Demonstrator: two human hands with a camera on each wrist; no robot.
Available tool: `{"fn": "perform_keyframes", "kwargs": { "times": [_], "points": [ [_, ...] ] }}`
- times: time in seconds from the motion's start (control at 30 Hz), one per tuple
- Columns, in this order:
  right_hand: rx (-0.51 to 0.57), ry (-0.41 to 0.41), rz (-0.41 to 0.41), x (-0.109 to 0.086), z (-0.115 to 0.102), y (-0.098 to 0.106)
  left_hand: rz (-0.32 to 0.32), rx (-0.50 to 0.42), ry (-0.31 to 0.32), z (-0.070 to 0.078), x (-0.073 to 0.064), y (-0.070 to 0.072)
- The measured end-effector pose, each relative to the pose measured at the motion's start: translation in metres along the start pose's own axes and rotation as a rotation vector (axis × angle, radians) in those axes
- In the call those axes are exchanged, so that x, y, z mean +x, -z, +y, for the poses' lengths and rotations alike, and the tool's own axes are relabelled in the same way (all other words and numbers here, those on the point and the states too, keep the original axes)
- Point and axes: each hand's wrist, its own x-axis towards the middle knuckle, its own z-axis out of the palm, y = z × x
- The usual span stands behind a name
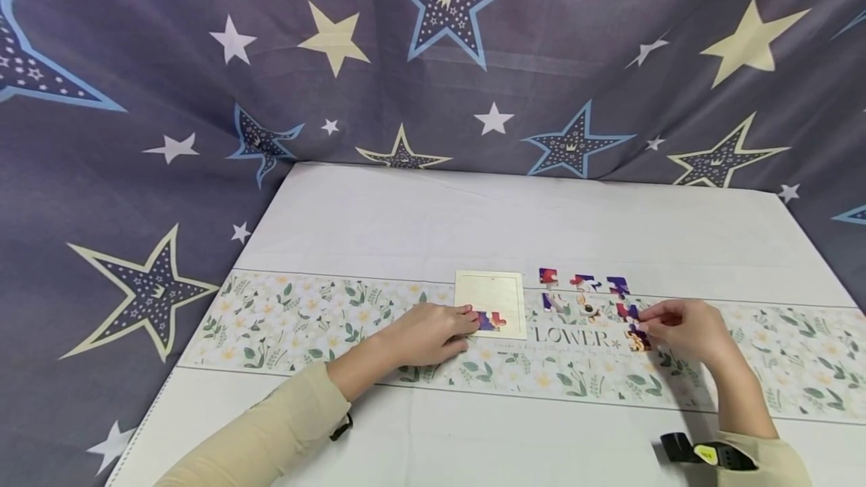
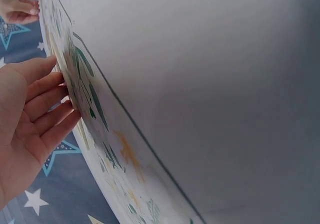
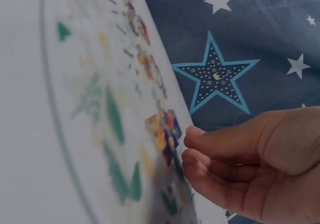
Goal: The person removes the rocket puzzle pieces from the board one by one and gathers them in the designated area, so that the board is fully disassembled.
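Observation:
A pale square puzzle tray [image 1: 490, 293] lies on the table with joined jigsaw pieces [image 1: 492, 321] in its lower part. My left hand [image 1: 436, 333] rests at the tray's lower left, fingertips beside those pieces. In the left wrist view its extended fingers [image 2: 47, 96] meet the tray's edge. To the right, my right hand [image 1: 686, 325] is at two dark, colourful jigsaw pieces [image 1: 637, 340]. Its thumb and forefinger are close together, with a small gap and nothing visible between them in the right wrist view, right by the pieces [image 3: 164, 131].
Several loose jigsaw pieces [image 1: 587, 310] lie between the tray and my right hand. A flowered strip [image 1: 291, 322] with printed lettering crosses the white table [image 1: 379, 216]. Behind and at the left hangs a dark star-patterned cloth [image 1: 203, 6].

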Motion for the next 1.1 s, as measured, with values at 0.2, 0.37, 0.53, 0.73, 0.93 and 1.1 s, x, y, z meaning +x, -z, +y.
{"fn": "perform_keyframes", "kwargs": {
  "times": [0.2, 0.37, 0.53, 0.73, 0.93, 1.1],
  "points": [
    [-0.003, 0.043, 0.013, 0.006, -0.012, 0.005, -0.01, -0.008, 0.012, 0.001, 0.0, 0.001],
    [0.007, 0.121, 0.011, 0.014, -0.032, -0.001, -0.017, -0.003, 0.018, 0.002, 0.001, 0.001],
    [0.011, 0.194, -0.007, 0.023, -0.059, -0.014, -0.018, -0.003, 0.019, 0.002, 0.001, 0.001],
    [0.004, 0.26, -0.05, 0.033, -0.09, -0.033, -0.003, -0.017, 0.012, 0.003, 0.0, 0.001],
    [0.04, 0.336, -0.09, 0.04, -0.109, -0.049, 0.004, -0.014, 0.006, 0.003, 0.0, 0.001],
    [0.075, 0.391, -0.138, 0.042, -0.119, -0.061, 0.005, -0.011, 0.006, 0.001, -0.001, 0.0]
  ]
}}
